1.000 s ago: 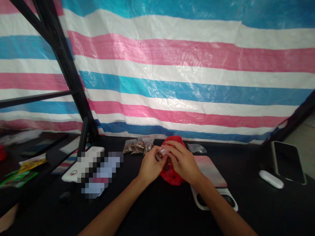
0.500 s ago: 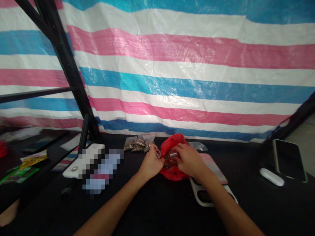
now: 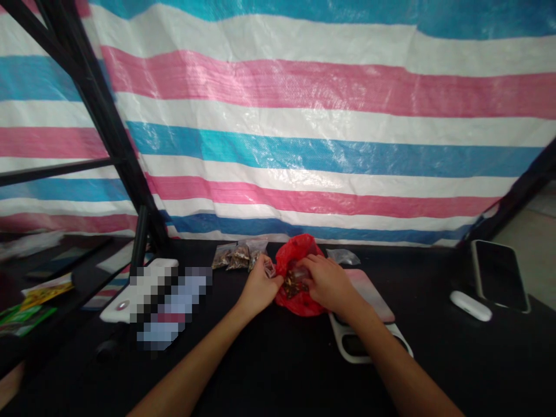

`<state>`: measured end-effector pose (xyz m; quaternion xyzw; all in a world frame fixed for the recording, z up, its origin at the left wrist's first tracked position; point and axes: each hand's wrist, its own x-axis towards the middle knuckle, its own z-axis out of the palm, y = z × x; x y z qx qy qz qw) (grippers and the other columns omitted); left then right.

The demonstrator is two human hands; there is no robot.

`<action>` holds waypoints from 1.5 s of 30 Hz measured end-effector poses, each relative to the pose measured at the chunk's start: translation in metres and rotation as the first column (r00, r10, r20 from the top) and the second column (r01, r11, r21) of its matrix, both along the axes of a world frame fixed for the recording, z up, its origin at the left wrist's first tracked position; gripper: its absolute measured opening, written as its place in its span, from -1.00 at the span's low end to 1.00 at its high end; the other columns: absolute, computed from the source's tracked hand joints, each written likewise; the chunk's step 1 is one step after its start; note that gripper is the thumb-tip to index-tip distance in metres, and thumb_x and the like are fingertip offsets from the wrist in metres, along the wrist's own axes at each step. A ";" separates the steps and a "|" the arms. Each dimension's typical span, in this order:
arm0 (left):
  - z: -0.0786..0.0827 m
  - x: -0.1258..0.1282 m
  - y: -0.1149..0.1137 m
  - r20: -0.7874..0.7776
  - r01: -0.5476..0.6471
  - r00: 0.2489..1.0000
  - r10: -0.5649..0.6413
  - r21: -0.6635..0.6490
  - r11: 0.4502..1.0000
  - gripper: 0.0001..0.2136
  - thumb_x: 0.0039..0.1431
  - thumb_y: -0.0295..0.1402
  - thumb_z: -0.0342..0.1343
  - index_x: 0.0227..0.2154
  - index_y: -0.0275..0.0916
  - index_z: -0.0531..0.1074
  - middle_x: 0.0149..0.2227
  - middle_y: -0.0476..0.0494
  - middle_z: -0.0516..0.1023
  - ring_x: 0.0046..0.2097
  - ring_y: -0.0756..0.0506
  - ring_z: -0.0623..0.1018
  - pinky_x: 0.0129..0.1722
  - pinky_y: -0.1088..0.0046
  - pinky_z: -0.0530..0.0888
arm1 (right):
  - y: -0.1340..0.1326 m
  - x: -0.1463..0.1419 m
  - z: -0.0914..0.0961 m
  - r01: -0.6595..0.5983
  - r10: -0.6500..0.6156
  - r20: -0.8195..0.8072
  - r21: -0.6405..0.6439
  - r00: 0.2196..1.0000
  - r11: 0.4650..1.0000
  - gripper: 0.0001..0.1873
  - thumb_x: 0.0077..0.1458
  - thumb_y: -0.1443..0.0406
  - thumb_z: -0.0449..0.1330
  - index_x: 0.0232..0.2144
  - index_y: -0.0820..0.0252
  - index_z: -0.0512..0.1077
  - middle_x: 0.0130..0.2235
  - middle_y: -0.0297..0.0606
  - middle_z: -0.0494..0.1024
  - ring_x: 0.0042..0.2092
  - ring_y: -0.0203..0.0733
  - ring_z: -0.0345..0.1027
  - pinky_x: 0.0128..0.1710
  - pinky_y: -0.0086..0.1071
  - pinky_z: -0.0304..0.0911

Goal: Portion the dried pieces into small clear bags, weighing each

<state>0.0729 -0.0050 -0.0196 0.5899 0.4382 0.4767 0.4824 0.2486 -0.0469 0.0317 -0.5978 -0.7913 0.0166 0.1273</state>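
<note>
Clear baggie [image 3: 269,267] in left hand [image 3: 259,289] (pinched)

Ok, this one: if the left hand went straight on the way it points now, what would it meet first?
Most likely the red plastic bag: the left hand points up and right towards its near side, just past the small clear bag pinched in its fingers. Depth is hard to judge.

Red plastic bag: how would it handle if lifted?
The red plastic bag looks thin and floppy, bunching in soft creases around the right hand. The brown pieces inside probably weigh it down, so it would likely slump, not roll.
</note>
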 end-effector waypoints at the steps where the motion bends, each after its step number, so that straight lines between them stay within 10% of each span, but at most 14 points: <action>1: 0.001 0.000 0.000 0.007 0.000 1.000 0.000 -0.013 1.000 -0.73 -0.11 -0.57 0.12 -0.41 -0.15 0.17 -0.54 0.17 0.33 -0.51 0.04 0.37 -0.48 0.55 0.31 | 0.000 0.000 0.000 -0.020 0.020 -0.017 -0.011 1.000 1.000 -0.68 0.07 0.45 0.19 -0.09 0.18 0.50 -0.08 -0.18 0.56 -0.03 -0.06 0.40 -0.01 -0.27 0.17; 14: 0.005 -0.013 0.002 -0.202 -0.198 0.960 0.195 0.007 0.980 -0.76 -0.10 -0.53 0.22 -0.43 -0.15 0.27 -0.56 0.10 0.40 -0.49 -0.02 0.40 -0.46 0.48 0.24 | -0.002 -0.008 -0.007 -0.125 0.126 -0.076 0.012 0.989 0.992 -0.78 0.10 0.42 0.27 -0.17 0.16 0.51 -0.12 -0.18 0.58 -0.03 -0.05 0.41 0.05 -0.21 0.18; 32: 0.010 -0.012 -0.002 -0.216 -0.081 0.965 0.147 0.288 0.954 -0.93 0.07 -0.42 0.13 -0.41 -0.17 0.34 -0.49 0.09 0.41 -0.43 -0.01 0.43 -0.38 0.50 0.32 | 0.006 -0.006 -0.005 0.074 -0.031 -0.289 0.139 0.957 0.987 -0.64 0.15 0.44 0.16 0.00 0.17 0.46 -0.02 -0.13 0.61 -0.01 0.01 0.48 0.02 -0.17 0.29; 45: 0.009 -0.002 -0.010 -0.193 0.002 0.980 0.056 0.288 0.957 -0.89 0.11 -0.43 0.13 -0.27 -0.19 0.43 -0.33 -0.02 0.57 -0.29 -0.08 0.55 -0.25 0.45 0.42 | -0.003 -0.024 -0.010 -0.239 0.387 -0.295 0.432 0.874 0.870 -0.51 0.30 0.46 -0.01 0.17 -0.05 0.38 0.11 -0.16 0.44 0.13 -0.07 0.34 0.15 -0.14 0.31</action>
